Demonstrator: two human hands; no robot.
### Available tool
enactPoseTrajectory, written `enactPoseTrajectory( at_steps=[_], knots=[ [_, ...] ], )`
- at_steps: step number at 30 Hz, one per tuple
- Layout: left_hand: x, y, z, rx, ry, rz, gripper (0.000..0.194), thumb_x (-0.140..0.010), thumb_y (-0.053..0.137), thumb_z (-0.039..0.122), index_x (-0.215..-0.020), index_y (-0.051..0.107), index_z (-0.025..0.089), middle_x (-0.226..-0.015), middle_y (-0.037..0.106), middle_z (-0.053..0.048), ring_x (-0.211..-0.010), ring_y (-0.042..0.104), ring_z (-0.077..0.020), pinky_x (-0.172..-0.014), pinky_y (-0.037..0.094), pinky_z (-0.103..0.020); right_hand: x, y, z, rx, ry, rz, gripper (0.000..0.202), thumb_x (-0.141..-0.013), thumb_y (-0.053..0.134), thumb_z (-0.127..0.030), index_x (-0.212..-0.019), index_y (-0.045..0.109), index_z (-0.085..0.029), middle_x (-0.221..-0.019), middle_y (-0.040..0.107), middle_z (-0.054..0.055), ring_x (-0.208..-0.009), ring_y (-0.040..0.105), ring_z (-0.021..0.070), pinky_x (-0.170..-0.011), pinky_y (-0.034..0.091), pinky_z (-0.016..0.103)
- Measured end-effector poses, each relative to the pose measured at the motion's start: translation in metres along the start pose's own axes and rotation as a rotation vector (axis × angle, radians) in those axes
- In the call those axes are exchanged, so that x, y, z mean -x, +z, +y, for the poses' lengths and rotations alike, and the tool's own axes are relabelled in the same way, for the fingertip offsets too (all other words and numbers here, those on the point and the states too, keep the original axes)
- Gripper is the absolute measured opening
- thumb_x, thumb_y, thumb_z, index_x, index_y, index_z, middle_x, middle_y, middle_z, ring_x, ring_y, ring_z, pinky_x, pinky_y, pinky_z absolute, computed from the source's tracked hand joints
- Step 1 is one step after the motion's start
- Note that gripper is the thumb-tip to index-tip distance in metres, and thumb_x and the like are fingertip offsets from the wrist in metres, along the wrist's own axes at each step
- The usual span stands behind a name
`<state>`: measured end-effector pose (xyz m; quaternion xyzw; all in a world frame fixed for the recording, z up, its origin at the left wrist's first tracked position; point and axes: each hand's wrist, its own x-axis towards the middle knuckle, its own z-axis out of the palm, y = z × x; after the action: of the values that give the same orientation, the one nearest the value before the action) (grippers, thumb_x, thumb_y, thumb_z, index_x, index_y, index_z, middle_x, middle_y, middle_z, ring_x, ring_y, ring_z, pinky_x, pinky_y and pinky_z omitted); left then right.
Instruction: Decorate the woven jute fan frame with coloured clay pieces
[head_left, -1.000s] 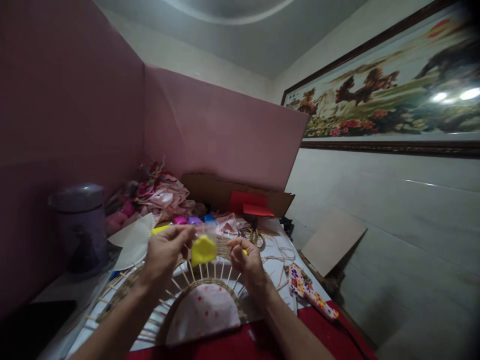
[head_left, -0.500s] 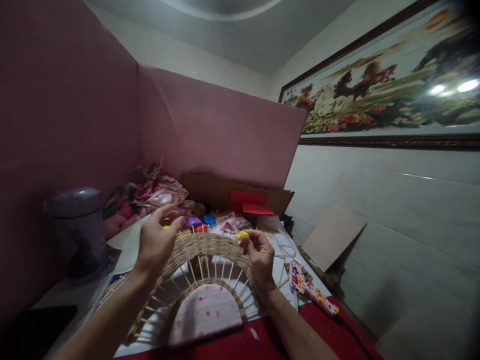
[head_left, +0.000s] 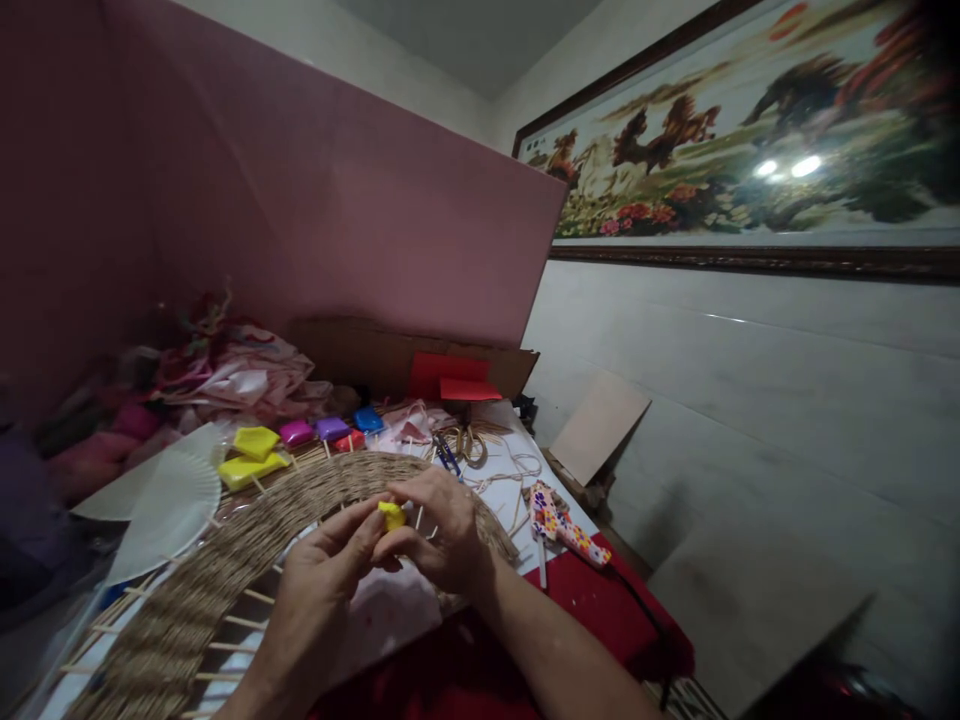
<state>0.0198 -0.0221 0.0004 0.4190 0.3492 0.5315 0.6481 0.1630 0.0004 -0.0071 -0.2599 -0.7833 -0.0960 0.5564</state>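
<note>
A small lump of yellow modelling clay (head_left: 391,516) is pinched between the fingertips of both hands. My left hand (head_left: 330,570) grips its left side with thumb and forefinger. From the right, my right hand (head_left: 442,525) closes its curled fingers on the same lump. Below them lies a half-round woven straw piece (head_left: 330,490) with thin wooden sticks (head_left: 259,597) spreading through it. At its centre is a pale spotted cloth panel (head_left: 390,605), partly covered by my hands.
Yellow clay packs (head_left: 251,470), a purple pack (head_left: 332,428) and a blue pack (head_left: 367,419) lie behind the weave. Scissors (head_left: 472,447) rest farther back. A flower-patterned glue gun (head_left: 566,530) with a cord lies right. A pale ribbed fan (head_left: 176,500) sits left.
My left hand has come down and right from above the weave to meet my right hand at the yellow clay. The right hand has moved left, and the view has turned right and down.
</note>
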Motion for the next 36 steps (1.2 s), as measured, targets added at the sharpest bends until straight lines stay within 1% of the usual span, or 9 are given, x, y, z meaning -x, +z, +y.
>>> enactPoseTrajectory(
  at_steps=[4, 9, 14, 18, 21, 25, 29, 31, 36],
  knots=[
    [-0.005, -0.009, -0.008, 0.103, -0.001, 0.048, 0.044, -0.063, 0.076, 0.032, -0.103, 0.065, 0.019, -0.088, 0.070, -0.006, -0.069, 0.063, -0.0149, -0.057, 0.047, -0.022, 0.005, 0.002, 0.001, -0.082, 0.024, -0.017, 0.033, -0.080, 0.061, -0.036, -0.107, 0.055, -0.019, -0.089, 0.066, 0.008, -0.083, 0.061, 0.0194, -0.075, 0.049, 0.035],
    [-0.008, -0.011, -0.011, -0.039, 0.109, -0.020, 0.031, -0.069, 0.071, 0.034, -0.095, 0.066, 0.017, -0.077, 0.068, -0.003, -0.057, 0.057, -0.0094, -0.054, 0.045, -0.020, 0.010, 0.001, -0.004, -0.147, 0.175, -0.064, 0.014, -0.084, 0.055, -0.023, -0.097, 0.060, -0.024, -0.085, 0.065, 0.005, -0.078, 0.059, 0.0179, -0.072, 0.049, 0.034],
    [-0.005, -0.006, -0.006, 0.072, 0.073, -0.076, 0.025, -0.062, 0.076, 0.033, -0.069, 0.063, 0.013, -0.059, 0.061, 0.000, -0.050, 0.053, -0.0079, -0.047, 0.041, -0.018, 0.012, 0.003, -0.006, -0.165, 0.180, -0.066, 0.011, -0.085, 0.055, -0.026, -0.091, 0.063, -0.025, -0.080, 0.063, 0.004, -0.078, 0.057, 0.0179, -0.071, 0.048, 0.034],
    [-0.006, -0.008, -0.001, 0.157, 0.098, -0.022, 0.029, -0.056, 0.080, 0.025, -0.079, 0.066, 0.014, -0.072, 0.067, -0.002, -0.061, 0.060, -0.0106, -0.057, 0.047, -0.021, 0.013, 0.006, -0.008, -0.203, 0.248, -0.018, 0.023, -0.085, 0.057, -0.029, -0.107, 0.058, -0.024, -0.083, 0.061, 0.004, -0.069, 0.054, 0.0157, -0.066, 0.046, 0.031],
    [-0.007, -0.011, 0.001, 0.191, 0.109, -0.011, 0.035, -0.052, 0.081, 0.019, -0.083, 0.066, 0.013, -0.079, 0.069, -0.004, -0.070, 0.063, -0.0130, -0.064, 0.049, -0.022, 0.013, 0.008, -0.008, -0.196, 0.232, -0.027, 0.019, -0.082, 0.060, -0.028, -0.101, 0.059, -0.023, -0.086, 0.061, 0.004, -0.072, 0.054, 0.0160, -0.069, 0.046, 0.031],
    [-0.009, -0.011, 0.002, 0.171, 0.110, 0.001, 0.039, -0.045, 0.083, 0.018, -0.079, 0.065, 0.012, -0.076, 0.069, -0.003, -0.067, 0.063, -0.0145, -0.064, 0.049, -0.025, 0.012, 0.010, -0.007, -0.185, 0.239, -0.019, 0.016, -0.083, 0.058, -0.026, -0.098, 0.060, -0.022, -0.091, 0.061, 0.005, -0.075, 0.055, 0.0158, -0.068, 0.046, 0.030],
    [-0.012, -0.013, -0.002, 0.078, 0.138, 0.011, 0.037, -0.051, 0.082, 0.028, -0.081, 0.066, 0.013, -0.069, 0.068, -0.003, -0.058, 0.060, -0.0121, -0.056, 0.046, -0.022, -0.003, -0.002, -0.005, -0.143, 0.376, 0.123, 0.009, -0.082, 0.058, -0.028, -0.087, 0.061, -0.021, -0.081, 0.059, 0.003, -0.070, 0.054, 0.0141, -0.060, 0.044, 0.027],
    [-0.013, -0.014, -0.005, 0.014, 0.177, -0.010, 0.033, -0.059, 0.077, 0.038, -0.076, 0.065, 0.012, -0.063, 0.066, -0.003, -0.051, 0.056, -0.0094, -0.050, 0.042, -0.020, -0.018, -0.016, -0.005, -0.158, 0.429, 0.270, 0.011, -0.082, 0.058, -0.030, -0.077, 0.059, -0.020, -0.072, 0.057, 0.001, -0.063, 0.052, 0.0118, -0.056, 0.042, 0.025],
    [-0.009, -0.011, -0.007, -0.045, 0.211, -0.024, 0.039, -0.065, 0.069, 0.050, -0.076, 0.062, 0.014, -0.064, 0.068, -0.004, -0.047, 0.056, -0.0111, -0.043, 0.041, -0.021, -0.050, -0.051, 0.001, -0.248, 0.483, 0.632, 0.019, -0.081, 0.058, -0.038, -0.082, 0.051, -0.020, -0.062, 0.048, -0.005, -0.045, 0.040, 0.0058, -0.041, 0.033, 0.019]
  ],
)
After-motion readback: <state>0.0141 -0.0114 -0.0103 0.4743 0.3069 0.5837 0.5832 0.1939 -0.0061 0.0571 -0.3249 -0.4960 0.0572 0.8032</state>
